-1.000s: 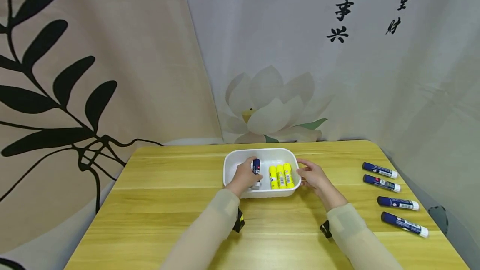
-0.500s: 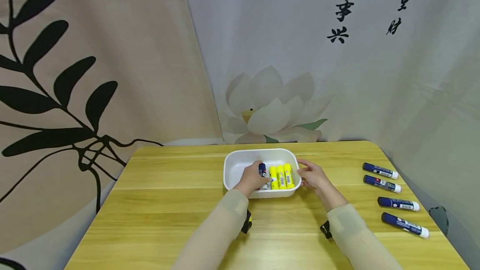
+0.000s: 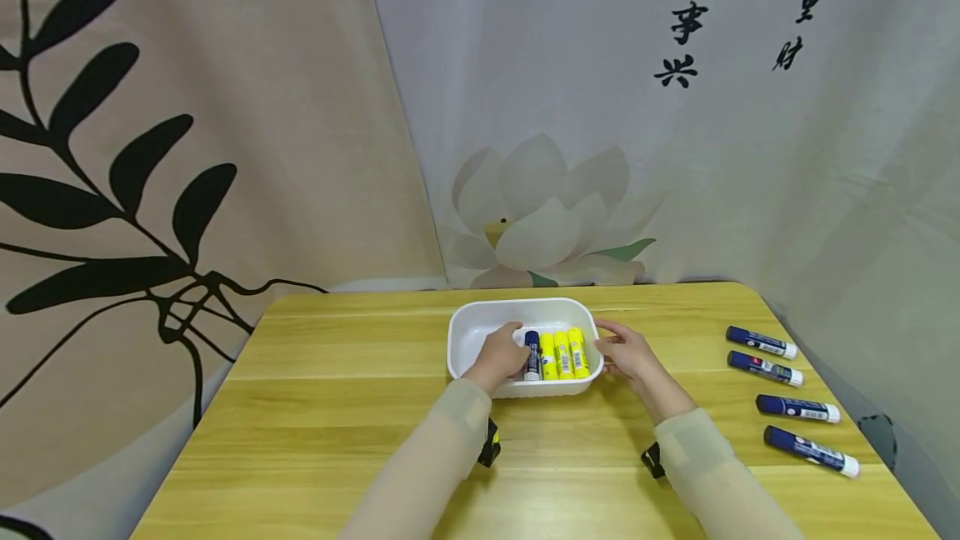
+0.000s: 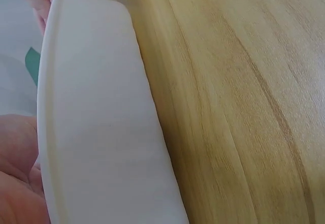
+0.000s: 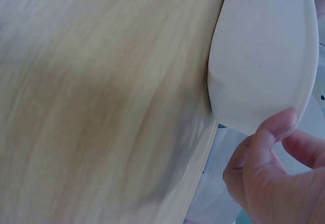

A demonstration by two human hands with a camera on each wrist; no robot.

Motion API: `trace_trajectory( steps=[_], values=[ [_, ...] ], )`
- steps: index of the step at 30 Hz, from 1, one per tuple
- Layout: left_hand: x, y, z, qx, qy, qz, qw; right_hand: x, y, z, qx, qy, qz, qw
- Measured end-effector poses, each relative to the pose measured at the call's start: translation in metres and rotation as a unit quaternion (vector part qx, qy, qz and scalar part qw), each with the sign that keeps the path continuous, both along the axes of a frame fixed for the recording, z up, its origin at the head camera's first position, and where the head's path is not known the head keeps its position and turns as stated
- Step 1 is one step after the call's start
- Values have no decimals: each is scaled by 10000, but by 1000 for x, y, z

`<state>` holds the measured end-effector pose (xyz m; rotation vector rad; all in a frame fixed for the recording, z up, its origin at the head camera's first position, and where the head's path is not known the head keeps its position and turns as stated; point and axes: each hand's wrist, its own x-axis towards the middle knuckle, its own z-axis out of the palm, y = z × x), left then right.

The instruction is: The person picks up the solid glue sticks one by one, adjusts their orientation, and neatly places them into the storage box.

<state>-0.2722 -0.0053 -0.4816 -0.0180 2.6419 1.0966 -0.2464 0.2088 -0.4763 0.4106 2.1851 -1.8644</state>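
I see the left hand (image 3: 497, 359), thumb and forefinger spread, inside the white tray (image 3: 468, 347), just beside a navy tube (image 3: 532, 358); three yellow tubes (image 3: 563, 355) lie next to it; the right hand (image 3: 624, 350) pinches the tray's right end; free room lies toward the left wall (image 3: 452, 350).

- left arm (image 3: 416, 473) slanting forward and inward; left hand (image 3: 497, 359) loose at its end, part of it hidden;
- right arm (image 3: 723, 469) also slanting forward and inward; right hand (image 3: 630, 354) with bent fingers (image 5: 261, 148) in a pinch;
- both hands apart.
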Motion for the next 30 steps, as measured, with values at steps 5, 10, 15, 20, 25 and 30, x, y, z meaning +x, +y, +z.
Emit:
trace_trajectory(
  steps=[5, 10, 15, 20, 25, 30],
  values=[
    [4, -8, 5, 169, 36, -52, 9998, 0, -1, 0, 7, -24, 22, 10000],
    [8, -16, 13, 307, 256, -4, 9992, 0, -1, 1, -17, -52, 28, 10000],
    [10, -29, 21, -117, 1259, -50, 9920, 0, 0, 1, 27, -52, 42, 10000],
    [9, -54, 24, -432, 2505, 313, 9667, 0, 0, 0, 38, -82, 73, 9999],
    [10, -86, 19, 274, 2401, 908, 9661, -1, 1, 1, 42, -104, 77, 9999],
    [16, -111, 9, 1273, 1166, 1151, 9783, -1, 1, 2, 98, -107, 115, 9998]
  ],
)
